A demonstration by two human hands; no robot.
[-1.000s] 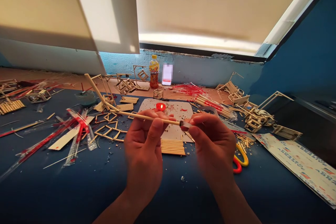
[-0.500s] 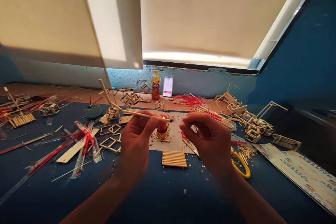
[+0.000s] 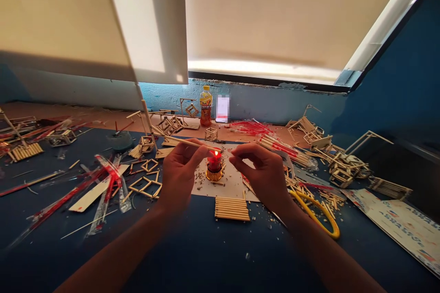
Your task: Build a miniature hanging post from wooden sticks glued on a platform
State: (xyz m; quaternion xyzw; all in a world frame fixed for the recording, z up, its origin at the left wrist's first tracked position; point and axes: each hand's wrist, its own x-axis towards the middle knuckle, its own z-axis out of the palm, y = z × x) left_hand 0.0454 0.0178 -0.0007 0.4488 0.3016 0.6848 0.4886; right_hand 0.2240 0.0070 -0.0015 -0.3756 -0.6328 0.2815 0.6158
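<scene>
My left hand pinches a thin wooden stick between thumb and fingers. Its right end lies just above the flame of a lit red candle in a gold-coloured holder. Toward its left end the stick meets an upright stick; I cannot tell whether they are joined. My right hand is right of the flame, thumb and forefinger closed near the stick's end. Whatever is between those fingertips is too small to make out. In front of the candle lies a small raft of sticks side by side.
A board with dark crumbs lies under the candle. Yellow-handled scissors rest at right, near a printed sheet. Plastic wrappers and square stick frames lie left. Behind stand a drink bottle and a phone.
The stick's tip has shifted slightly left and up, and the flame now shows brightly below it. My right hand has moved a little left. The whole view has shifted slightly.
</scene>
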